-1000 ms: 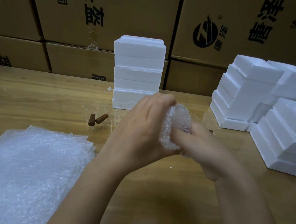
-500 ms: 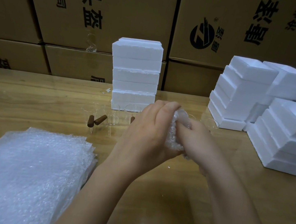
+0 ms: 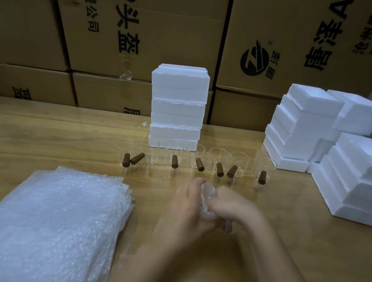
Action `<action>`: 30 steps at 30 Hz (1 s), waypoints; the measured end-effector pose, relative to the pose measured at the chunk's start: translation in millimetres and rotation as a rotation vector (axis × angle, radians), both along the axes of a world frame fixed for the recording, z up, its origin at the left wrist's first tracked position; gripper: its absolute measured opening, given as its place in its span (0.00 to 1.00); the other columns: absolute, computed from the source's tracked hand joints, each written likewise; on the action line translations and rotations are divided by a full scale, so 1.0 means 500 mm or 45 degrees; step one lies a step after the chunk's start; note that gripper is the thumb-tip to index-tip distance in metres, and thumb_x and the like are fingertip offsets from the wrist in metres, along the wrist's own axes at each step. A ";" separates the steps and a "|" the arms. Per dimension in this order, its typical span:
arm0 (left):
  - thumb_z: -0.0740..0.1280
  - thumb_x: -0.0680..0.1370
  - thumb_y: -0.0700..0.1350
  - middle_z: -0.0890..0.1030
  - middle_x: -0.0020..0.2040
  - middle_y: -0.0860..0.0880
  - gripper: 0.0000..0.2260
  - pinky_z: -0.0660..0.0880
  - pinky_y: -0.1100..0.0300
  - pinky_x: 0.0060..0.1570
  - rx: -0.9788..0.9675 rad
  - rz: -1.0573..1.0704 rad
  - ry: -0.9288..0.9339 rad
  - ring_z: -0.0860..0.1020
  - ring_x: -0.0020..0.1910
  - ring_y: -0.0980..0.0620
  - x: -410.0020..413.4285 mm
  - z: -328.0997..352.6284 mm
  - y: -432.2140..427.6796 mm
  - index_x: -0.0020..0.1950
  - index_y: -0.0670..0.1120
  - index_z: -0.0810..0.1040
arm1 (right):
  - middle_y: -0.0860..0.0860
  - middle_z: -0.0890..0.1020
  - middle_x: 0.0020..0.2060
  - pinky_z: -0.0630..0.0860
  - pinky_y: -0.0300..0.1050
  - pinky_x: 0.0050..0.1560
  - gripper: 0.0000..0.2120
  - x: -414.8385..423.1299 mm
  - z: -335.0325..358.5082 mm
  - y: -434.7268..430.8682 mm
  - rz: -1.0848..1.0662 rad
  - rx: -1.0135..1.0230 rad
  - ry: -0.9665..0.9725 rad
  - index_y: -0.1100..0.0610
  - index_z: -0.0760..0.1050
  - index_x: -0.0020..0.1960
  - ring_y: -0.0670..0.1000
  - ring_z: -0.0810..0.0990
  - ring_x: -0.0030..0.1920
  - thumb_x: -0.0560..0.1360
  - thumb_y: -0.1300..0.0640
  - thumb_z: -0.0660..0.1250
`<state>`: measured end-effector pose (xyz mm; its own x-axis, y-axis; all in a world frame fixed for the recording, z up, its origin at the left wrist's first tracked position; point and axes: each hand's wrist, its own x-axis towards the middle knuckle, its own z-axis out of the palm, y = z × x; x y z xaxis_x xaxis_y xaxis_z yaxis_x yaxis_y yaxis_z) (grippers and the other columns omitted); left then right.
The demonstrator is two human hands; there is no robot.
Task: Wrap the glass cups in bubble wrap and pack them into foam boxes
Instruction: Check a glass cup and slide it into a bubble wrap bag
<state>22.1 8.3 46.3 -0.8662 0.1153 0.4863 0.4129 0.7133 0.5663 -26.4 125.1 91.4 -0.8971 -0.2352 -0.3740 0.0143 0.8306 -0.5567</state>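
Note:
Both my hands hold a cup bundled in bubble wrap (image 3: 209,192) just above the wooden table (image 3: 39,135). My left hand (image 3: 186,208) cups the bundle from the left and my right hand (image 3: 230,207) grips it from the right. A brown handle end (image 3: 228,228) pokes out under my right hand. Several bare glass cups with brown handles (image 3: 197,162) stand in a row behind my hands. A stack of closed foam boxes (image 3: 177,106) rises behind that row. A thick pile of bubble wrap sheets (image 3: 46,222) lies at the front left.
Open foam box halves are stacked at the right (image 3: 300,127) and at the far right (image 3: 361,183). Large cardboard cartons (image 3: 149,17) form a wall along the table's back edge.
My hands with the wrapped cup have dropped lower and closer to me, and the view has tilted so the whole row of glass cups now shows behind them.

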 end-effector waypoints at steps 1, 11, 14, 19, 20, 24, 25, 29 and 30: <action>0.76 0.66 0.51 0.71 0.63 0.50 0.38 0.62 0.70 0.55 0.038 0.008 -0.034 0.69 0.61 0.54 0.003 -0.012 0.000 0.71 0.43 0.63 | 0.54 0.77 0.22 0.70 0.35 0.21 0.20 -0.001 -0.011 -0.003 -0.007 0.006 -0.013 0.60 0.72 0.37 0.49 0.73 0.15 0.79 0.47 0.55; 0.81 0.62 0.48 0.80 0.46 0.55 0.28 0.69 0.76 0.39 0.701 0.200 -0.283 0.77 0.44 0.67 0.004 -0.063 -0.041 0.56 0.54 0.70 | 0.50 0.80 0.36 0.77 0.38 0.33 0.15 0.038 -0.089 0.024 -0.028 -0.846 -0.196 0.52 0.75 0.53 0.47 0.79 0.32 0.79 0.42 0.57; 0.81 0.61 0.51 0.81 0.46 0.54 0.28 0.71 0.74 0.39 0.773 0.218 -0.329 0.79 0.44 0.64 0.000 -0.067 -0.046 0.56 0.53 0.72 | 0.45 0.76 0.28 0.70 0.36 0.31 0.17 0.048 -0.119 0.018 -0.051 -0.848 0.024 0.54 0.75 0.47 0.44 0.73 0.28 0.80 0.43 0.55; 0.81 0.61 0.52 0.82 0.48 0.54 0.27 0.72 0.72 0.38 0.916 0.256 -0.394 0.80 0.45 0.61 0.003 -0.075 -0.052 0.55 0.53 0.73 | 0.43 0.73 0.30 0.68 0.40 0.38 0.15 0.056 -0.147 -0.027 -0.229 -0.942 0.316 0.53 0.72 0.40 0.44 0.70 0.32 0.81 0.49 0.56; 0.81 0.61 0.53 0.82 0.48 0.54 0.28 0.72 0.71 0.39 0.922 0.249 -0.407 0.80 0.46 0.61 0.004 -0.076 -0.053 0.55 0.52 0.72 | 0.42 0.73 0.28 0.67 0.38 0.37 0.15 0.057 -0.149 -0.030 -0.220 -0.909 0.363 0.52 0.71 0.38 0.43 0.70 0.31 0.81 0.49 0.56; 0.81 0.62 0.52 0.81 0.48 0.53 0.26 0.72 0.72 0.39 0.909 0.220 -0.444 0.79 0.45 0.62 0.003 -0.077 -0.055 0.54 0.53 0.72 | 0.43 0.72 0.28 0.68 0.37 0.36 0.14 0.066 -0.154 -0.028 -0.260 -0.997 0.337 0.53 0.70 0.38 0.44 0.70 0.32 0.81 0.51 0.58; 0.81 0.62 0.52 0.81 0.48 0.53 0.26 0.71 0.74 0.38 0.897 0.218 -0.448 0.79 0.45 0.62 0.003 -0.076 -0.054 0.53 0.53 0.72 | 0.45 0.72 0.29 0.69 0.38 0.35 0.14 0.069 -0.153 -0.022 -0.260 -1.059 0.265 0.54 0.70 0.39 0.44 0.70 0.31 0.81 0.49 0.58; 0.80 0.62 0.51 0.79 0.48 0.55 0.27 0.70 0.74 0.35 0.925 0.274 -0.442 0.76 0.45 0.64 0.003 -0.069 -0.053 0.54 0.53 0.70 | 0.50 0.79 0.30 0.73 0.38 0.33 0.14 0.071 -0.141 0.019 -0.154 -1.228 0.039 0.58 0.74 0.49 0.47 0.75 0.30 0.78 0.47 0.62; 0.80 0.63 0.51 0.78 0.48 0.56 0.27 0.69 0.72 0.35 0.941 0.298 -0.441 0.75 0.45 0.65 0.004 -0.067 -0.054 0.55 0.53 0.70 | 0.51 0.81 0.31 0.74 0.39 0.35 0.13 0.071 -0.138 0.028 -0.127 -1.250 0.046 0.58 0.75 0.51 0.48 0.78 0.32 0.76 0.48 0.65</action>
<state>24.2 -18.7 12.5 -0.9420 -0.3286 0.0687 0.0178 0.1554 0.9877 9.1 139.3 22.4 -0.9368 -0.3489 -0.0255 0.0287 -0.0043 -0.9996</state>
